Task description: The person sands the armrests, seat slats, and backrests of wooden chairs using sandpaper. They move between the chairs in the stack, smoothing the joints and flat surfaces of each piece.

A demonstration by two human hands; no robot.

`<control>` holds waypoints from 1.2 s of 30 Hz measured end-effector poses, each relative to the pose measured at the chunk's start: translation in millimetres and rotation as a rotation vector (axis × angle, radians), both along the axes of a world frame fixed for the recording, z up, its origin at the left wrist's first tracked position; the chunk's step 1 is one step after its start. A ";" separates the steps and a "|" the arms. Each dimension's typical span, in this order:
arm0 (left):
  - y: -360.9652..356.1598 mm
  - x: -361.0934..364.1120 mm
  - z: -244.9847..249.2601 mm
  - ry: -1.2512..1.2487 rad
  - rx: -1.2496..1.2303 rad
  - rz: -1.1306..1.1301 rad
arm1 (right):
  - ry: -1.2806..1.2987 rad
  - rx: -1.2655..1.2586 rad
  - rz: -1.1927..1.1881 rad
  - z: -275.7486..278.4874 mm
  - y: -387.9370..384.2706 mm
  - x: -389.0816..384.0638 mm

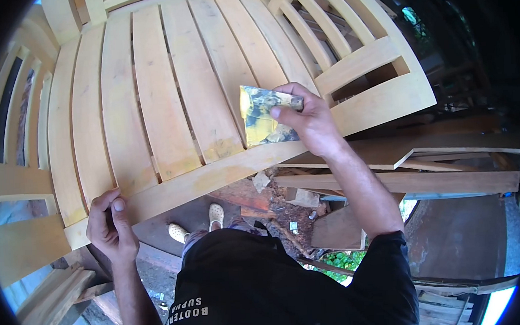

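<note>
A pale wooden slatted bench seat (166,96) fills the upper view, with armrests at each side. My right hand (308,124) holds a worn, stained sheet of sandpaper (261,115) flat against a slat near the seat's front rail. My left hand (110,222) grips the front rail (213,180) at its left end, fingers curled over the edge.
Loose planks (404,180) and wood scraps (301,197) lie on the ground to the right, below the bench. My feet in pale clogs (215,214) stand under the front rail. More stacked timber (54,300) sits at lower left.
</note>
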State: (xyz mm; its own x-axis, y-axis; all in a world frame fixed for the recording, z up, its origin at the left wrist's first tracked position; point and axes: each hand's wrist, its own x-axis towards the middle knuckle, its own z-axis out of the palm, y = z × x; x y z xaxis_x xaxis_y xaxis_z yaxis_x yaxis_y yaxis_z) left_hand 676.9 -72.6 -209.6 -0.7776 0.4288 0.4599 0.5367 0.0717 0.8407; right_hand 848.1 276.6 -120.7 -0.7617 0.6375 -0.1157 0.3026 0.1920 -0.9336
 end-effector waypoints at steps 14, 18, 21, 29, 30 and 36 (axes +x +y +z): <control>-0.5 0.3 3.6 -0.010 -0.001 -0.004 | -0.088 0.093 0.003 -6.0 1.0 -7.0; 1.1 1.0 5.0 -0.008 -0.010 -0.001 | -0.075 0.082 0.024 -8.2 -1.5 -8.4; -0.1 0.5 4.2 -0.012 -0.006 -0.002 | -0.007 -0.057 -0.011 -6.5 -0.6 -9.8; -0.7 0.9 5.2 -0.012 -0.011 0.004 | 0.266 -0.281 -0.061 17.3 24.5 17.7; -0.9 1.0 5.2 -0.013 -0.010 0.001 | 0.270 -0.220 -0.047 24.6 31.2 27.1; -0.7 0.9 2.4 -0.018 0.000 -0.006 | -0.043 0.357 0.002 43.4 70.9 82.6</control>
